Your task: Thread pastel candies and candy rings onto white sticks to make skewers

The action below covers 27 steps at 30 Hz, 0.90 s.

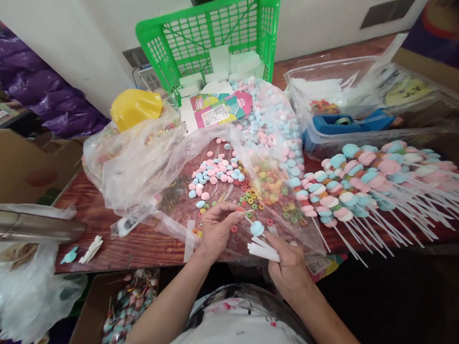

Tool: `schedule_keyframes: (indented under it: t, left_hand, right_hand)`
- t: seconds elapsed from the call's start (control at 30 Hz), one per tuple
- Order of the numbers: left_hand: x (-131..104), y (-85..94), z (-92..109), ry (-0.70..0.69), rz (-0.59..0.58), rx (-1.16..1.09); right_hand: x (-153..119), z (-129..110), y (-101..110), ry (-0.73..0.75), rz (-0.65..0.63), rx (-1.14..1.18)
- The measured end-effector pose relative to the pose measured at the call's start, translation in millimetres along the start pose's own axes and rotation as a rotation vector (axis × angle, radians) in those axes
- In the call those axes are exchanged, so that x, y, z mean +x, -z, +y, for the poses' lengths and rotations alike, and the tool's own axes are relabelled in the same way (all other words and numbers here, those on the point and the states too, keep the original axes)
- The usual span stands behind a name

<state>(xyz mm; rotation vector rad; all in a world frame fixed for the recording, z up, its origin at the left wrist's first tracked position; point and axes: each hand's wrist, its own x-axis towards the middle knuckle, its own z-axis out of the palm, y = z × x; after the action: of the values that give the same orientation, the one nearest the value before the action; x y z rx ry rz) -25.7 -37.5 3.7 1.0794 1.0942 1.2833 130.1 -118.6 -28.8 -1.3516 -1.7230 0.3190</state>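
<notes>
My right hand (286, 256) is closed round a bundle of white sticks (263, 249), and one stick from it carries a light blue candy (256, 228). Just left of that stick's tip is my left hand (220, 225), thumb and forefinger pinched near a small red ring; whether the ring is between the fingertips is hard to tell. Beyond the hands, pink and blue round candies (214, 174) lie in a loose pile on clear plastic. Red, green and yellow ring candies (251, 199) are scattered nearer my hands.
Many finished candy sticks (366, 183) are heaped at the right. Behind stand a green basket (207, 26) and a clear tub with a blue tape dispenser (349, 122). Plastic bags (139, 158) lie at left, near a metal flask (33, 227). A box of wrapped candies (90, 308) sits below the table edge.
</notes>
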Motion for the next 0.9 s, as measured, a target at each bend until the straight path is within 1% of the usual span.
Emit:
schedule_keyframes:
  t: [0.1, 0.17, 0.23, 0.33, 0.43, 0.5, 0.57, 0.6, 0.63, 0.7, 0.73, 0.77, 0.8, 0.83, 0.9]
  left_hand:
    - [4, -4.1, 8, 0.186, -0.072, -0.172]
    - [4, -7.5, 11, 0.243, -0.107, -0.207]
    - [-1, -12.5, 10, 0.261, -0.147, -0.191]
    - [-17, -22.9, 1, 0.223, -0.227, -0.102]
    - [-30, -30.8, -7, 0.086, -0.257, 0.005]
    - [-30, -27.6, -9, -0.018, -0.292, 0.082]
    - [-21, -12.9, -4, -0.113, -0.334, 0.217]
    - [-13, -1.0, 0, -0.17, -0.327, 0.317]
    - [-4, 13.3, 6, -0.226, -0.296, 0.442]
    - [15, 45.4, 16, -0.378, -0.119, 0.74]
    - [24, 60.9, 21, -0.406, -0.07, 0.904]
    - [32, 74.8, 24, -0.385, -0.075, 1.046]
    - [38, 86.3, 26, -0.334, -0.116, 1.137]
    - [42, 95.2, 26, -0.301, -0.148, 1.176]
    - [48, 106.1, 23, -0.223, -0.188, 1.126]
  right_hand:
    - [2, 2, 0, -0.014, 0.025, 0.01]
    - [1, 4, 0, 0.002, 0.037, 0.013]
    - [0, 6, 0, 0.015, 0.048, 0.037]
    - [-3, 8, 0, 0.029, 0.089, 0.088]
    - [-5, 11, 0, 0.074, 0.12, 0.076]
    - [-4, 15, 1, 0.096, 0.121, 0.034]
    - [-4, 21, 4, 0.101, 0.143, -0.02]
    - [-4, 25, 5, 0.095, 0.162, -0.047]
    - [-4, 28, 6, 0.089, 0.182, -0.074]
    - [-6, 35, 9, 0.077, 0.197, -0.107]
    - [-8, 38, 9, 0.077, 0.194, -0.116]
    - [-9, 40, 9, 0.081, 0.179, -0.121]
    - [-10, 42, 8, 0.091, 0.164, -0.127]
    - [-11, 42, 7, 0.102, 0.142, -0.134]
    - [-12, 43, 3, 0.132, 0.101, -0.153]
